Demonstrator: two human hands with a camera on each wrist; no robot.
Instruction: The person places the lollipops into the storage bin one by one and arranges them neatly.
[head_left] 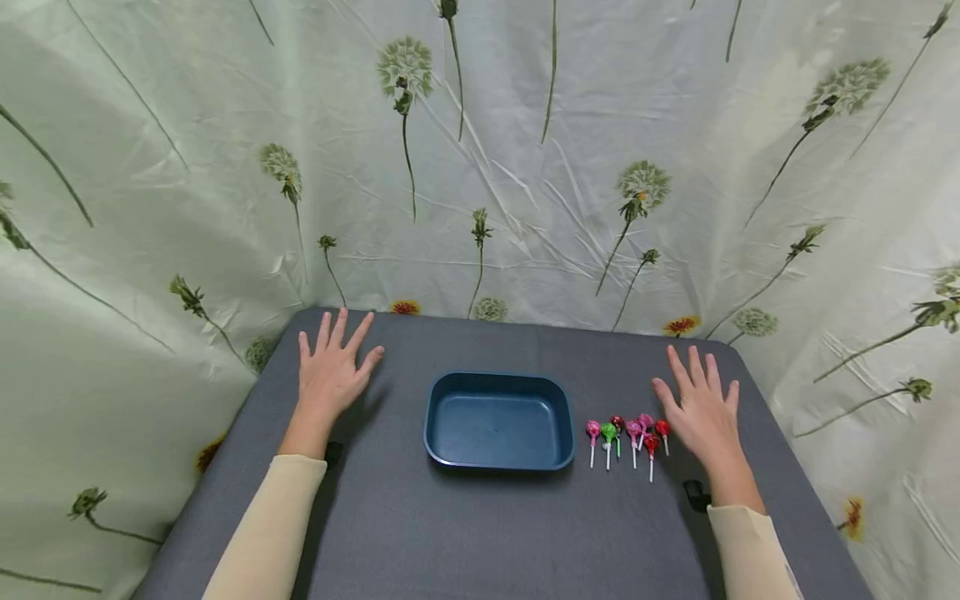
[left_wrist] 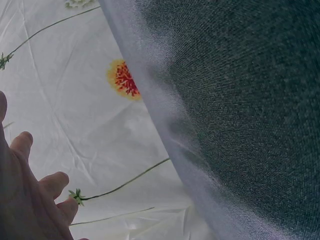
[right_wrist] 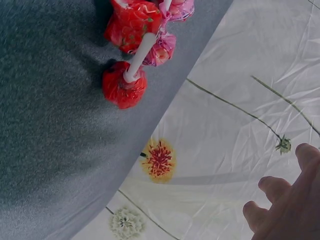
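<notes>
My left hand (head_left: 327,377) is held with fingers spread over the left part of the table, holding nothing. On the other side my right hand (head_left: 703,414) also has its fingers spread and holds nothing. Just left of it lie several wrapped lollipops in a loose cluster: pink (head_left: 593,428), green (head_left: 608,432) and red (head_left: 651,444) ones, their sticks mostly toward me. A red lollipop (right_wrist: 125,86) nearest the right hand shows large in the right wrist view. Between the hands sits a dark blue rectangular tray (head_left: 495,463) with nothing in it.
A grey cloth covers the table (head_left: 480,533). Behind and beside it hangs a pale curtain (head_left: 525,183) printed with dandelions. Small black objects, one by the left wrist (head_left: 333,454) and one by the right wrist (head_left: 697,496), are seen next to the sleeves.
</notes>
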